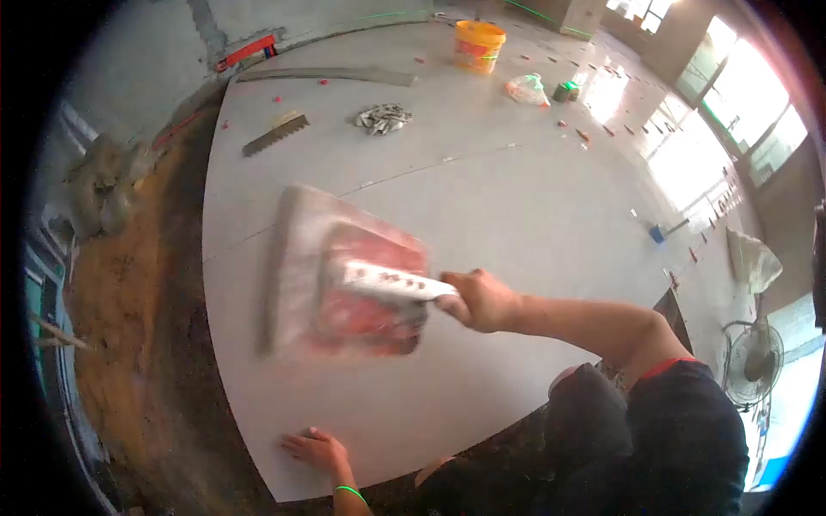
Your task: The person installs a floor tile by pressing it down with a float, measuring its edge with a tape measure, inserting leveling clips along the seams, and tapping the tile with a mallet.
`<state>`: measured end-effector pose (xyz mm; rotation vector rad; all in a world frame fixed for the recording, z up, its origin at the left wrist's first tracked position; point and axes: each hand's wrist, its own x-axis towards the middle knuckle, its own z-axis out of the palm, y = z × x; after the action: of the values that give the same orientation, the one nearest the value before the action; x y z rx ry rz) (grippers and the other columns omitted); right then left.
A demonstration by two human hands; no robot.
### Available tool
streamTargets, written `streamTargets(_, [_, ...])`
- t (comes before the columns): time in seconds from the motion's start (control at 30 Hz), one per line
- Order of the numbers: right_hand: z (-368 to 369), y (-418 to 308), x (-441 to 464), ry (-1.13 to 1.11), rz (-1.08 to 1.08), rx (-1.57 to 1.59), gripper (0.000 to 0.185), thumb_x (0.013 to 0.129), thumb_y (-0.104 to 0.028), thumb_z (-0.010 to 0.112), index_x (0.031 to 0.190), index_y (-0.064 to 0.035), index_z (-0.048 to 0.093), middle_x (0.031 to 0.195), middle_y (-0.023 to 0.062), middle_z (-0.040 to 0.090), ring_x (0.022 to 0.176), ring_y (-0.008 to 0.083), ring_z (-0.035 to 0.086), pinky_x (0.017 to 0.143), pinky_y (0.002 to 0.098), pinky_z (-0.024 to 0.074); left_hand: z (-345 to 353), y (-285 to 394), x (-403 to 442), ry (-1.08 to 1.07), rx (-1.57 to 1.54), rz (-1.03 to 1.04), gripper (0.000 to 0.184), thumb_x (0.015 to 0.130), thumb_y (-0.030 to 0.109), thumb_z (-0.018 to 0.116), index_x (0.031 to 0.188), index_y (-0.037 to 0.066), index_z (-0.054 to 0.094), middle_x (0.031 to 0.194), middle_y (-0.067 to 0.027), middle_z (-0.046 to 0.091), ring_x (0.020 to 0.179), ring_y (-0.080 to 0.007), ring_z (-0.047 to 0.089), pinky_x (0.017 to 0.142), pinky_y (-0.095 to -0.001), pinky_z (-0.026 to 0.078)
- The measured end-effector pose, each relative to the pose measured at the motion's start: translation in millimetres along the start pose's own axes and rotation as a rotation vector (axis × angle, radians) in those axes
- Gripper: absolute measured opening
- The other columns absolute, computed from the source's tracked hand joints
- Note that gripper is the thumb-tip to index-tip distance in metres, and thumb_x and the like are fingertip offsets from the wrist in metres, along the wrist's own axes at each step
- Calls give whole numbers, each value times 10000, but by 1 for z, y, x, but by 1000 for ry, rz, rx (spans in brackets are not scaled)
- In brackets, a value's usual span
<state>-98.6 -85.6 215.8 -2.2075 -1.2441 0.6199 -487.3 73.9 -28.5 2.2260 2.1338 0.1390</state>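
My right hand is wrapped around the end of the white handle of a broad, flat red-and-white tool. Motion blurs the tool, which is held over the large grey floor tiles; whether it touches them I cannot tell. Lower down, my left hand lies flat on the tile near its front left edge, fingers spread, holding nothing. Farther off on the tiles are a notched trowel and a crumpled grey cloth.
A yellow bucket stands at the back beside a plastic bag and a green-topped container. Bare rough ground borders the tiles on the left. Small leveling wedges dot the far tiles. A fan stands at right.
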Motion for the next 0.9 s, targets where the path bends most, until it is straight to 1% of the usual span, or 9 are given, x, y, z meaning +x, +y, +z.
streamTargets(0.07, [31, 112, -10, -41, 282, -126, 400, 958, -402, 427, 1018, -60, 626, 825, 194, 654, 804, 382, 630, 714, 467, 499, 5, 1, 1, 20, 6, 31, 671, 945, 303, 418, 1393, -137, 182, 1479, -299, 170, 1386, -411, 164, 1141, -472, 166])
streamTargets(0.13, [51, 228, -15, 3, 179, -563, 519, 949, -465, 410, 866, -5, 634, 701, 156, 627, 639, 298, 644, 554, 439, 514, 15, -1, 6, 49, 50, -3, 662, 949, 311, 401, 1392, -134, 191, 1477, -301, 175, 1383, -410, 175, 1136, -478, 179])
streamTargets(0.2, [3, 222, -25, 62, 831, 76, 609, 935, -529, 387, 809, 22, 616, 599, 131, 569, 511, 251, 603, 435, 413, 488, 8, 30, 4, -18, 108, -1, 665, 949, 314, 399, 1393, -135, 188, 1480, -301, 166, 1385, -408, 176, 1135, -480, 179])
streamTargets(0.23, [-9, 228, -27, 105, 900, 130, 646, 927, -558, 372, 798, 31, 604, 557, 120, 536, 457, 233, 575, 386, 401, 468, 3, 44, 5, -68, 158, -2, 668, 949, 316, 397, 1393, -136, 185, 1483, -301, 157, 1386, -405, 176, 1134, -483, 180])
streamTargets(0.4, [-25, 205, -39, 82, 901, 281, 541, 928, -546, 356, 931, -63, 598, 627, 69, 539, 510, 224, 567, 424, 344, 449, 19, 204, -57, -73, -18, 368, 767, 923, 371, 408, 1405, -149, 114, 1489, -323, 89, 1402, -436, 86, 1152, -469, 93])
streamTargets(0.5, [-61, 149, -16, 2, 570, 165, 452, 938, -466, 392, 1017, -65, 585, 718, 128, 585, 580, 279, 593, 507, 384, 474, 4, 287, -81, -129, -64, 560, 780, 918, 376, 404, 1396, -166, 110, 1487, -332, 74, 1405, -437, 58, 1156, -468, 55])
streamTargets(0.73, [-143, 45, -1, 220, -80, 112, 342, 931, -354, 493, 1091, -62, 574, 763, 211, 622, 677, 405, 594, 623, 458, 501, -1, 303, -78, -114, -91, 609, 774, 911, 376, 404, 1371, -195, 154, 1476, -352, 75, 1401, -441, 59, 1156, -474, 49])
streamTargets(0.8, [-103, 110, 0, 301, -112, 101, 237, 909, -259, 550, 880, -24, 555, 607, 164, 574, 550, 353, 577, 536, 423, 472, -2, 305, -76, -108, -95, 620, 793, 903, 389, 412, 1369, -198, 151, 1477, -350, 84, 1405, -436, 41, 1156, -478, 35])
streamTargets(0.9, [-48, 236, 5, 197, 200, -90, 391, 961, -393, 397, 1044, -66, 595, 778, 172, 645, 661, 355, 624, 571, 441, 511, -13, 311, -72, -152, -19, 630, 785, 905, 394, 406, 1368, -195, 171, 1477, -346, 98, 1406, -430, 54, 1156, -472, 37])
